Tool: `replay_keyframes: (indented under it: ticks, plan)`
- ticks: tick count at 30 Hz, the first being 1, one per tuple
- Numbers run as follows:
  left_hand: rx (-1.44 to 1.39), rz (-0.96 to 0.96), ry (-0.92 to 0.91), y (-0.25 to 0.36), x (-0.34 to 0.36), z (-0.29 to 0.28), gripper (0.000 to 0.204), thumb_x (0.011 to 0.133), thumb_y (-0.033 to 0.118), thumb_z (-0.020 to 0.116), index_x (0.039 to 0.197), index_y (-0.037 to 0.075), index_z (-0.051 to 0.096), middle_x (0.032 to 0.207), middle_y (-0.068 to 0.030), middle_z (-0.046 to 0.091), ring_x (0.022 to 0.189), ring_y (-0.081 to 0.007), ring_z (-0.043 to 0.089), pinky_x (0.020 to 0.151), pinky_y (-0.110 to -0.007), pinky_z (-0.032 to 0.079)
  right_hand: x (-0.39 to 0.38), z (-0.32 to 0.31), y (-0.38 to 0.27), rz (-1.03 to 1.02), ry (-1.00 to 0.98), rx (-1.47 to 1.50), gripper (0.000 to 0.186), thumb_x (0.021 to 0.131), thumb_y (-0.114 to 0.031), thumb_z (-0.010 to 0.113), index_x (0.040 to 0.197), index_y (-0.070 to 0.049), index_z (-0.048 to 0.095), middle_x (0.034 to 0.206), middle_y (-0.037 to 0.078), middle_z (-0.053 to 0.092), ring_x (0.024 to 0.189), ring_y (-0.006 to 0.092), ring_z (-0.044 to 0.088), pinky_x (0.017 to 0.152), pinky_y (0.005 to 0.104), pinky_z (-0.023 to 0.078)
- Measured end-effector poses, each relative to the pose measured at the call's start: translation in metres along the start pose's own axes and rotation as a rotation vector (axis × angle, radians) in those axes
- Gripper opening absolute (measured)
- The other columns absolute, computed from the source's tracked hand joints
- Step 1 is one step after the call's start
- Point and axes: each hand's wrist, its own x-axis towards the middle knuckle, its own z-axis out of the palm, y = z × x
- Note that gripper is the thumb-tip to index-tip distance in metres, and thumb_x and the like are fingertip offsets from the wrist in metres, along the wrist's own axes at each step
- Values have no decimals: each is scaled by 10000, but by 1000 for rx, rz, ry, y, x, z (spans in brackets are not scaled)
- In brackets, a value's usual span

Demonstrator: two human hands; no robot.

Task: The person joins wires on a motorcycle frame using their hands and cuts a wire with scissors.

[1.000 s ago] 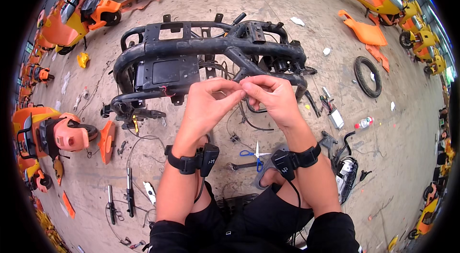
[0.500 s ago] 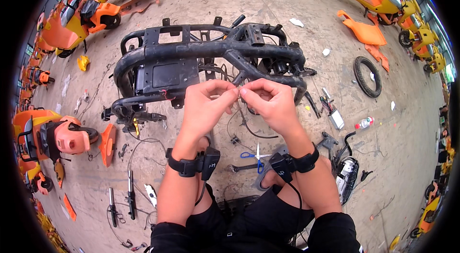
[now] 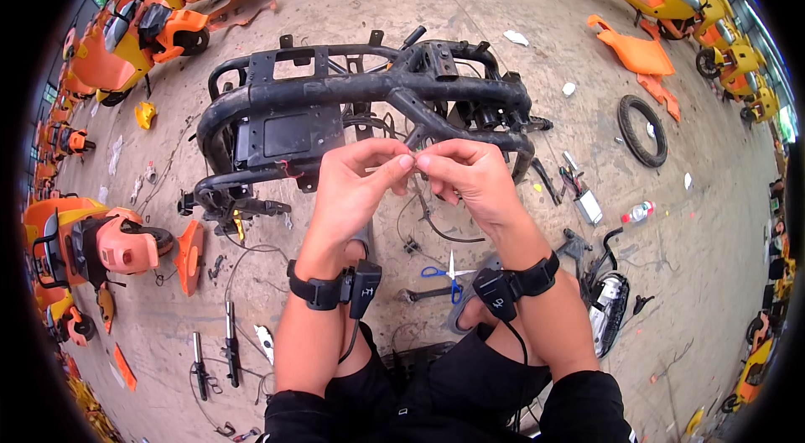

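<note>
My left hand (image 3: 359,185) and my right hand (image 3: 472,183) meet fingertip to fingertip in front of me, both closed in a pinch. Whatever lies between the fingertips is too small to make out. Just beyond them, a black tubular scooter frame (image 3: 310,94) rests on its side on the floor. A thin black cable (image 3: 444,231) curves out below my hands. Blue-handled scissors (image 3: 454,277) lie with blades spread on the floor near my feet, beside a dark wrench-like bar (image 3: 417,294).
A loose tyre (image 3: 642,132), a plastic bottle (image 3: 638,212) and a silver box with wires (image 3: 588,207) lie to the right. Two shock absorbers (image 3: 231,344) are at the lower left. Orange panels (image 3: 631,46) and rows of scooters (image 3: 126,44) surround the floor.
My hands stay pinched together, with a slight shift of the fingers; the right hand's lower fingers curl a little differently. The whole view has moved slightly.
</note>
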Motion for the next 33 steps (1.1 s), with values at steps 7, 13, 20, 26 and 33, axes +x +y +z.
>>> replay_keyframes:
  ticks: [7,13,20,26,33]
  plan:
    - [42,-3,-20,0,1,-1,143,868,88,693,936,-38,693,818,-80,680,693,-130,632,642,-250,519,0,0,-4,12,-15,-88,193,814,-153,760,918,1,708,740,16,659,585,49,571,458,182,408]
    - [-73,-50,-32,-6,1,-5,156,867,96,694,941,-41,696,820,-94,693,708,-142,647,672,-256,523,-8,6,-15,-36,18,-320,240,809,-186,761,930,16,713,746,28,675,589,39,571,481,178,415]
    - [20,-49,4,0,1,5,145,871,78,676,937,-48,703,816,-91,695,702,-131,644,669,-248,518,-7,11,-3,-132,123,-259,194,801,-138,736,892,30,705,747,37,682,611,28,571,530,177,443]
    - [214,-53,16,2,0,7,154,878,77,665,954,-50,707,811,-86,697,709,-109,639,658,-230,515,-7,7,3,-163,171,-363,197,783,-123,738,898,34,706,735,32,683,613,20,567,541,176,446]
    - [257,-35,-6,6,-1,5,184,907,125,655,940,-54,678,781,-72,677,708,-104,634,647,-232,519,-8,11,3,-163,146,-401,180,792,-109,722,913,23,713,743,28,687,609,14,560,546,173,447]
